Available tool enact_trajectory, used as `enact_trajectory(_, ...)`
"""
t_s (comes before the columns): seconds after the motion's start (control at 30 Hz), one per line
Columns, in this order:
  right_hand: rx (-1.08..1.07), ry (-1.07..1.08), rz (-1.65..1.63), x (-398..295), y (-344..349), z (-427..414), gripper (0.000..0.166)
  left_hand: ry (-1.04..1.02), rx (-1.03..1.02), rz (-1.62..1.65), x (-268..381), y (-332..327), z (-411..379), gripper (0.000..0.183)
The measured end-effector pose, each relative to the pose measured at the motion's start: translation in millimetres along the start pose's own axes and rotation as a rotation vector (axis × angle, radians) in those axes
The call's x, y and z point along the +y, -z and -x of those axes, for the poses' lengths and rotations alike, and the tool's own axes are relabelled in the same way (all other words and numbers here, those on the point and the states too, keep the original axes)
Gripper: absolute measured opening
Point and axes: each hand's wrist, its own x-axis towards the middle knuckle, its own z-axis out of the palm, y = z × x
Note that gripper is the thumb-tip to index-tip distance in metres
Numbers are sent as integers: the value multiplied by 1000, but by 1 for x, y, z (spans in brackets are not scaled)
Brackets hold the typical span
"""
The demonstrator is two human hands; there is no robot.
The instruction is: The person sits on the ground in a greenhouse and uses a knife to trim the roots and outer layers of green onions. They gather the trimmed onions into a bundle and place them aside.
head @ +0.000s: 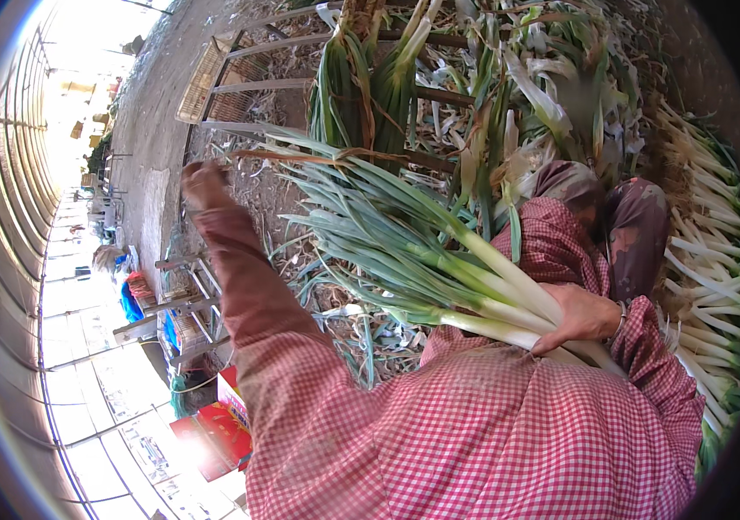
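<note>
My right hand point(581, 315) grips a bunch of large green onions point(402, 253) around their white stalks, close against my checked smock. The green leaves spread away to the left, over the littered ground. My left arm reaches out to the left, apart from the bunch. At its end my left hand point(203, 185) is blurred, and I cannot tell whether its fingers hold anything. Beyond the bunch, more green onions point(360, 91) hang over the bars of a rack point(285, 47). My bent knees point(636, 224) in patterned trousers show to the right of the bunch.
Trimmed leaves and peelings point(542, 84) heap up at the top. Along the right lies a row of white-stalked green onions point(708, 273). A woven basket point(204, 84) stands by the rack. At the left are a slatted frame point(198, 302) and red cartons point(214, 432), under a ribbed tunnel roof point(12, 214).
</note>
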Motion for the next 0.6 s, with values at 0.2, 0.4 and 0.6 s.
enact_trajectory(0.2, 60, 18, 100, -2, 3, 2, 83, 354, -631, -241, 12, -31, 42, 38)
enact_trajectory(0.4, 64, -26, 60, -2, 2, 2, 83, 201, -1171, -605, -12, -98, 158, 41)
enact_trajectory(0.6, 85, -2, -61, 12, 3, -6, 82, 173, -995, -105, 58, -98, 194, 16)
